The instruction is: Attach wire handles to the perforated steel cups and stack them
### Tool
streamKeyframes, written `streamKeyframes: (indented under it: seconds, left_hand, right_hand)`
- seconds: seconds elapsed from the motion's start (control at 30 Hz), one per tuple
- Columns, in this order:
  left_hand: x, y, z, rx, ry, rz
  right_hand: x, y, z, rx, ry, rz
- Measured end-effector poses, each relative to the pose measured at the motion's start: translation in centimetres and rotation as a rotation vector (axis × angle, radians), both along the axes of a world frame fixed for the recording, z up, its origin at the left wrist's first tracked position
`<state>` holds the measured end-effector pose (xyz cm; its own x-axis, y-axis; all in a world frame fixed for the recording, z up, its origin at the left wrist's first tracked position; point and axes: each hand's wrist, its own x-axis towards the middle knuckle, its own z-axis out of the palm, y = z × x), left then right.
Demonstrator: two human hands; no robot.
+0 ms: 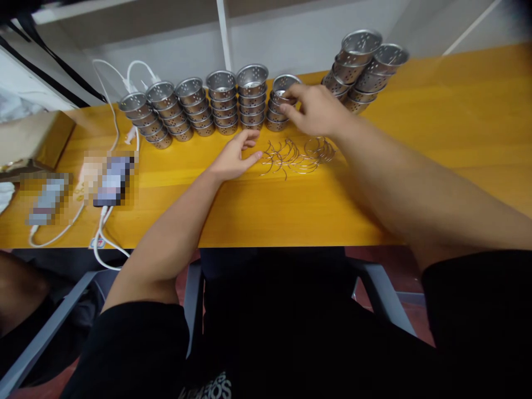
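Observation:
My right hand [318,108] is at a short stack of perforated metal cups [275,117]. Its index finger reaches over the rim of the top cup [284,83] and the thumb lies against the outer wall, so the fingers close on the cup's right side. My left hand [235,155] rests near the table in front of the stacks, fingers loosely apart and holding nothing. Just right of its thumb lies a loose pile of thin curved metal wires [297,156]. Another tall stack of perforated cups [252,100] stands right behind the left hand.
More cup stacks [191,108] line the back of the wooden table [266,216]. Two taller, leaning stacks [361,69] stand behind my right forearm. At left are a phone [114,180] and another blurred device [47,200] with white cables, and a cardboard box [37,138]. Someone's knee [20,291] shows at lower left.

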<state>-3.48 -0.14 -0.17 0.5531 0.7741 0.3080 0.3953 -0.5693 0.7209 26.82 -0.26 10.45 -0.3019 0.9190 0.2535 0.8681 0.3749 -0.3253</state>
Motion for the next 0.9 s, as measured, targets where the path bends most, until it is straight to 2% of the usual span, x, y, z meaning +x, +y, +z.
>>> streamKeyframes:
  seconds: [0.1,0.2,0.27,0.33,0.43,0.53,0.6,0.77,0.9]
  left_hand:
    - [-0.1,0.0,-0.1,-0.006,0.003,0.008]
    - [-0.1,0.2,-0.3,0.001,0.010,0.008]
    - [0.0,0.3,-0.4,0.007,0.018,0.015]
    - [0.0,0.4,-0.4,0.008,0.026,0.022]
    - [0.0,0.4,-0.4,0.011,0.028,0.024]
    - [-0.1,0.4,-0.3,0.015,0.030,0.022]
    - [-0.1,0.4,-0.2,0.011,0.027,0.018]
    - [0.0,0.2,-0.1,0.011,0.015,0.016]
    - [0.1,-0.1,0.2,0.017,0.000,0.009]
  right_hand:
    - [1.6,-0.5,-0.1,0.047,0.212,0.032]
    - [4.1,-1.1,0.3,0.149,0.291,-0.081]
    - [5.8,-1.7,0.4,0.111,0.188,-0.183]
    - [7.1,-2.3,0.1,0.003,0.046,-0.255]
    - [8.1,-2.6,-1.1,-0.094,-0.121,-0.250]
    - [8.3,-2.3,-2.3,-0.107,-0.192,-0.235]
    - [8.1,-2.3,-2.5,-0.100,-0.188,-0.252]
    - [7.3,-3.8,-0.9,0.025,-0.100,-0.199]
    - [5.3,-5.7,-0.2,0.083,0.073,-0.027]
